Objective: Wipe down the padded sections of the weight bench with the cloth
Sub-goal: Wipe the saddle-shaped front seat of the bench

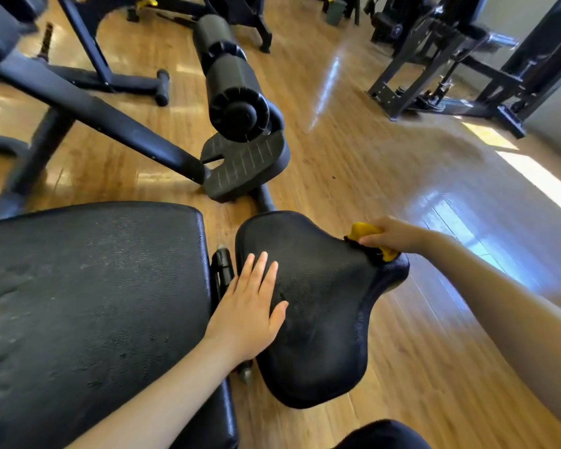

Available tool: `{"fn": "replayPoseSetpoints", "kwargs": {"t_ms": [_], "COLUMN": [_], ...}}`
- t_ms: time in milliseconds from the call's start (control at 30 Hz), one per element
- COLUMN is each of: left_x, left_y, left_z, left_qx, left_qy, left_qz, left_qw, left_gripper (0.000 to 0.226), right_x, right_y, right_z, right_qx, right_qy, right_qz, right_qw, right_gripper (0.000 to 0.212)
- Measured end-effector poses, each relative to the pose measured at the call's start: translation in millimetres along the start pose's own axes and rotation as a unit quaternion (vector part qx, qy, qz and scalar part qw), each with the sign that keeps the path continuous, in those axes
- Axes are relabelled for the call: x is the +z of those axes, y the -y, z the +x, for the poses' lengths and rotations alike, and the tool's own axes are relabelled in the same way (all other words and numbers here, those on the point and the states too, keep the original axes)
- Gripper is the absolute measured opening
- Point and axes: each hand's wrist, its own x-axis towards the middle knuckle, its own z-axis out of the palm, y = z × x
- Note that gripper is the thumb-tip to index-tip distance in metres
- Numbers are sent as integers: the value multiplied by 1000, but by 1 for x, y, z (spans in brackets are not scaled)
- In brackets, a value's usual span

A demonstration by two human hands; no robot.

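Note:
The weight bench has two black padded parts: a large back pad [91,296] at the left and a smaller seat pad [324,306] at the centre. My left hand [250,306] lies flat on the seat pad's left side, fingers straight. My right hand [392,236] grips a bunched yellow cloth [366,231] with a dark edge and presses it on the far right corner of the seat pad.
Black foam rollers [227,72] and a ribbed footplate [250,163] stand just beyond the seat. A black frame bar [88,105] runs across the upper left. Other gym machines [460,59] stand at the far right on the wooden floor [402,163]. My dark trouser knee [382,435] shows at the bottom.

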Motion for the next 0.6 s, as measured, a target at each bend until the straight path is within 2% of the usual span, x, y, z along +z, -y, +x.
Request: {"fn": "replayPoseSetpoints", "kwargs": {"t_ms": [100, 200, 333, 400, 500, 600], "left_x": [-1, 0, 2, 2, 0, 0], "left_y": [0, -1, -1, -1, -2, -4], "left_z": [1, 2, 2, 3, 2, 1], "left_qx": [-7, -9, -9, -11, -12, -15], "left_qy": [-1, 1, 0, -4, -1, -2], "left_qz": [-1, -2, 4, 3, 2, -2], "left_qw": [1000, 1000, 1000, 1000, 1000, 1000], "left_gripper": [74, 72, 81, 76, 67, 67], "right_x": [2, 14, 34, 46, 60, 72], "right_y": [-16, -27, -44, -45, -43, -49], "right_z": [-10, -27, -45, -45, -46, -55], "right_qx": [11, 8, 39, 53, 69, 79], "right_qy": [-43, -142, -254, -302, -340, -351], "right_qz": [41, 138, 261, 316, 393, 408], "right_qw": [998, 980, 931, 898, 852, 839], "right_gripper": [8, 10, 19, 16, 17, 15]}}
